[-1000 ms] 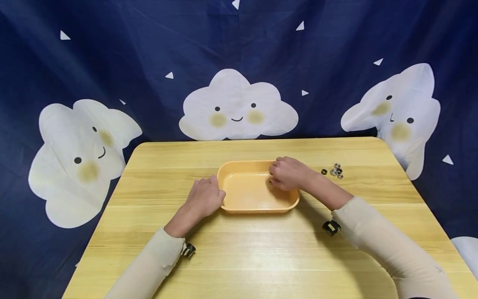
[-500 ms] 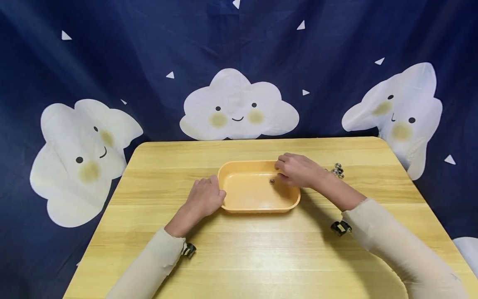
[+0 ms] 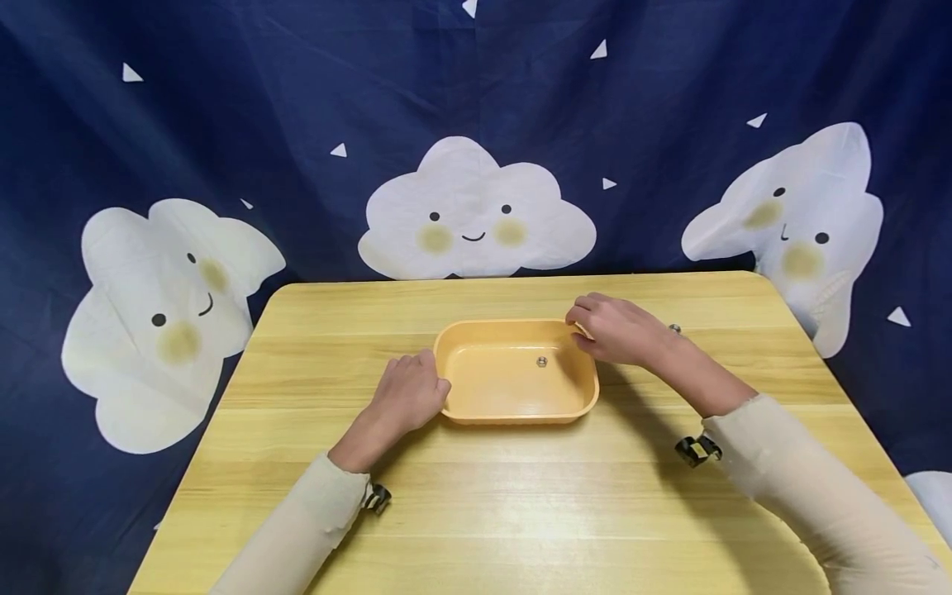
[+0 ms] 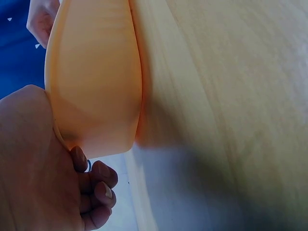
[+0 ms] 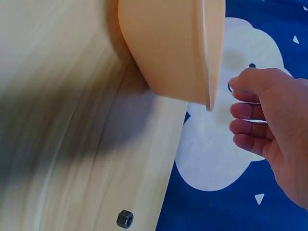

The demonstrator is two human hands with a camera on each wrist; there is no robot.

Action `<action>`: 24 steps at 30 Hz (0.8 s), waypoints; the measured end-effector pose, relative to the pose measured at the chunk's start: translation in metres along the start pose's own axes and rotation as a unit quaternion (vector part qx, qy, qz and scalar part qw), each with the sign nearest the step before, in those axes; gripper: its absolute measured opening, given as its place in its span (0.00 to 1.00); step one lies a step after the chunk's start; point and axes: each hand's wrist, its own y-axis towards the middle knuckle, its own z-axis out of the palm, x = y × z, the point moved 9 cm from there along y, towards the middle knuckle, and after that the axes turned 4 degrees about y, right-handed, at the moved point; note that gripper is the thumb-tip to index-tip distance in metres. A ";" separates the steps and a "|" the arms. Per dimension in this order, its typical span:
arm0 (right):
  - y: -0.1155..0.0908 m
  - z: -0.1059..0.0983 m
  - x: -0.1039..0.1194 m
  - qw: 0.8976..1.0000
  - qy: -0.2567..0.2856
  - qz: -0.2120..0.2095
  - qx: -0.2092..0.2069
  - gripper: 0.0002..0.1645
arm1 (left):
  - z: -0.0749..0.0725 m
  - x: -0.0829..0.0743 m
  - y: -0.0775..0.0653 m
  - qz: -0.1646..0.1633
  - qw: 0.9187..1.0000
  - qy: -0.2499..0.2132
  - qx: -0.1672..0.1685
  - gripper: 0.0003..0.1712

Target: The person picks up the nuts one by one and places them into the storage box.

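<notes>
The orange plastic tray (image 3: 491, 382) sits in the middle of the table. My left hand (image 3: 409, 390) grips its left rim; in the left wrist view that hand (image 4: 43, 168) has its fingers curled at the tray's edge. A single metal nut (image 3: 541, 362) lies inside the tray, right of centre. Over the tray's far right corner is my right hand (image 3: 617, 330), with no object visible in it. The right wrist view has the fingers of this hand (image 5: 274, 120) loosely bent, apart from the tray wall (image 5: 168, 48).
On the table right of the tray lies a dark hex nut (image 5: 125, 219). Another nut (image 3: 674, 328) peeks out behind my right forearm, which hides the rest of the pile. The wooden table (image 3: 521, 504) ends at a blue cloud-printed curtain (image 3: 297, 83).
My right hand has moved right and slightly up, away from the nut, which now shows fully inside the tray. The forearm now covers most of the nut pile. My left hand stays put.
</notes>
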 end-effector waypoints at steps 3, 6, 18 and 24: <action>-0.002 -0.001 -0.004 1.000 -0.002 0.012 0.005 0.09 | 0.000 0.000 0.000 -0.001 1.000 -0.002 0.000 0.12; -0.004 -0.001 -0.006 1.000 0.000 0.020 0.008 0.09 | 0.000 0.000 0.000 -0.003 1.000 -0.001 -0.001 0.12; -0.014 -0.003 -0.018 0.999 0.008 0.036 -0.003 0.11 | 0.002 0.001 0.000 -0.001 1.000 -0.002 0.005 0.12; -0.020 -0.006 -0.025 0.999 0.011 0.044 -0.009 0.11 | 0.000 0.001 0.000 0.000 1.000 -0.001 -0.003 0.12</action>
